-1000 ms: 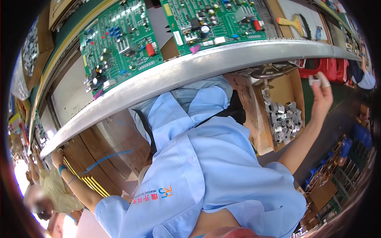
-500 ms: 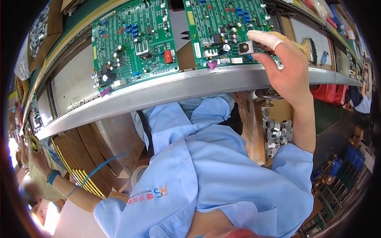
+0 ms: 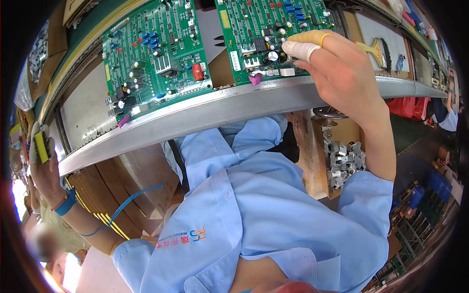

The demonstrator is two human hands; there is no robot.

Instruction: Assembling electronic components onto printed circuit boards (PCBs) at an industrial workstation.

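My right hand reaches over the right green circuit board. White and yellow finger cots cover two of its fingers. Thumb and fingers close around a small grey metal part, mostly hidden by them, among the capacitors near the board's front edge. At the far left, my left hand is raised beside the bench with a small yellow-faced piece against its fingers. That wrist wears a blue band with a coiled cord. A second green circuit board lies to the left.
A metal rail runs along the front of the boards. Cutters lie between the boards, and a yellow-handled brush lies to the right. Below the bench is a carton of metal parts. Other people are at the far sides.
My right hand has moved left over the board, its fingers now closer together. My left hand has risen, showing the yellow-faced piece. Both boards appear shifted slightly left.
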